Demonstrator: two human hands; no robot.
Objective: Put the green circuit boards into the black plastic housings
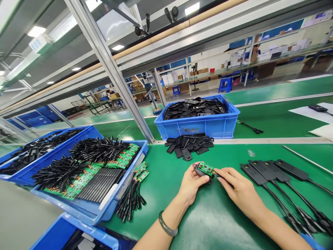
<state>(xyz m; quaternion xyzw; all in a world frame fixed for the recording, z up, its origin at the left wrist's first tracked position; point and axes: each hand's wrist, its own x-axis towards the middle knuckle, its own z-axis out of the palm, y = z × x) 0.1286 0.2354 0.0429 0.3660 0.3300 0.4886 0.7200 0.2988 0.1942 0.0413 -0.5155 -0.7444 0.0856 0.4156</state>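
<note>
Over the green bench my left hand (pixel 191 182) grips a black plastic casing (pixel 200 172), thumb in front. A green circuit board (pixel 206 168) lies at an angle on or in that casing; whether it is seated I cannot tell. My right hand (pixel 238 187) pinches the black cable at the board's right end, its fingers closed. Just beyond the hands is a pile of loose black casing pieces (pixel 187 155). To the right lie several black cased units (pixel 260 172) with cables running toward me. Left of my left hand, circuit boards with black cables (pixel 131 198) form a loose bunch.
A blue bin (pixel 197 128) full of black casings stands at the back. On the left, a blue tray (pixel 101 218) holds cabled boards and black strips, with more blue bins around it. A metal post (pixel 125 90) rises behind the bench. A thin rod (pixel 307 159) lies at right.
</note>
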